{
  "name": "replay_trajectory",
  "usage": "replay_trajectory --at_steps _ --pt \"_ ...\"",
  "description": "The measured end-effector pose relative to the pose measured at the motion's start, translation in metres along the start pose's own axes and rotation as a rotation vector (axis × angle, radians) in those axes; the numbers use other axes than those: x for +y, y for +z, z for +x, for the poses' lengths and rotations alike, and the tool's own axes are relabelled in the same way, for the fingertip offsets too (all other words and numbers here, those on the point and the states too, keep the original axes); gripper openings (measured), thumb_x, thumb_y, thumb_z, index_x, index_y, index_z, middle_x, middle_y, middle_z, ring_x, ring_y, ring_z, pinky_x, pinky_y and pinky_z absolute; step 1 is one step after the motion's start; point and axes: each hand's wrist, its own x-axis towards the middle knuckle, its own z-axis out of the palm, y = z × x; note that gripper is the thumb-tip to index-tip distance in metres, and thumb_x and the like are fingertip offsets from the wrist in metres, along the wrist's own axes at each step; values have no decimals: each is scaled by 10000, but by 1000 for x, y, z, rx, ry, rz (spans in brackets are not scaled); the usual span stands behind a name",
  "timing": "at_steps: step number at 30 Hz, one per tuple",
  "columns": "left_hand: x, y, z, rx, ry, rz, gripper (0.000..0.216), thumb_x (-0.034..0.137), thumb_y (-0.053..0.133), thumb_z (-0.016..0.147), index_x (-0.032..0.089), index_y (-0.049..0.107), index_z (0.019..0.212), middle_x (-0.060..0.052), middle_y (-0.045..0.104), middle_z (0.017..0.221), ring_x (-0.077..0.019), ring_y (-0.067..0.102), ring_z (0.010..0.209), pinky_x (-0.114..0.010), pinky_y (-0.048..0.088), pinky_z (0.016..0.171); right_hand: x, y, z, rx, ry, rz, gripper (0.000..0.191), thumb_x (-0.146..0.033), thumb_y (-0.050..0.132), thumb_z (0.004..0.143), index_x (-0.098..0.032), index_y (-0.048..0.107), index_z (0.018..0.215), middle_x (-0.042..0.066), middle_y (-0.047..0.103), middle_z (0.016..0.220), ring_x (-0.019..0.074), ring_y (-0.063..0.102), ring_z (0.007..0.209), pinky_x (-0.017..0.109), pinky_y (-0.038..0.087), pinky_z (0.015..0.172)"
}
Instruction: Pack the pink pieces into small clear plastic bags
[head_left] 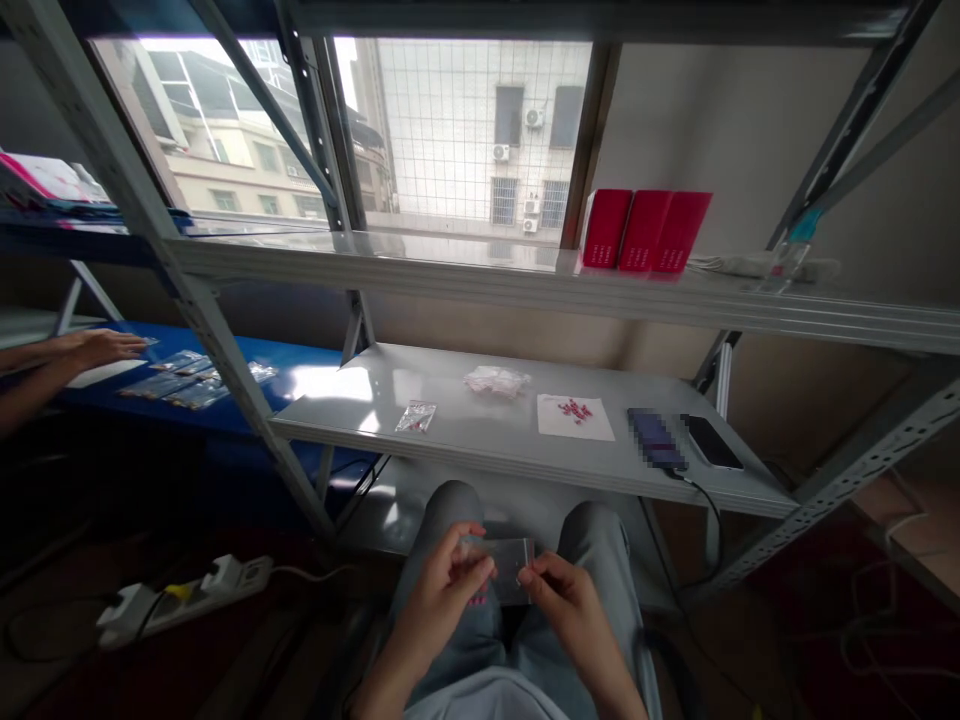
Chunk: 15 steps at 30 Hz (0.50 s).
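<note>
Both hands pinched a small clear plastic bag (504, 562) above the lap: left hand (444, 585) gripped its left edge, right hand (564, 592) its right (tiny pink pieces inside), below the grey shelf (480, 440).

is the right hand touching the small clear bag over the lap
Touching. The head view shows the right hand pinching the right edge of the small clear bag, with the left hand pinching its left edge.

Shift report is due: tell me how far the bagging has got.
Done: one filled bag lies on the shelf. In hand: left hand and right hand hold a clear bag with pink pieces inside. Left: pink pieces on the paper, plus empty bags.
</note>
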Motion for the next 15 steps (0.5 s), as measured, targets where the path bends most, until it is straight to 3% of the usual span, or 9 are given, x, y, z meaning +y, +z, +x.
replay_trajectory --at_steps 4,7,10,15 --pt "-14 -4 10 226 114 157 482 537 663 857 238 599 1230 -74 779 972 -244 722 789 -338 597 623 22 9 5 -1 112 77 485 -637 755 793 -172 662 692 -35 484 616 116 403 601 267 305 571" --pt "-17 -1 10 372 348 417 381 472 642 886 242 676 1188 -115 751 1120 -291 719 978 -440 622 813 21 12 10 -31 167 82 500 -663 729 800 -169 685 734 -26 515 635 114 419 593 264 297 559" --pt "-17 8 1 303 453 557 244 391 598 943 263 738 1096 -103 754 1082 -292 705 1033 -464 589 930 17 11 9 -26 178 77 486 -655 715 813 -169 714 805 -24 534 640 118 444 582 262 303 546" --pt "-14 29 -10 45 335 465 249 378 540 1007 249 731 1099 -60 773 966 -210 735 850 -319 602 782 23 5 3 3 115 -36 417 -585 697 864 -172 741 836 -3 592 665 140 503 619 267 358 573"
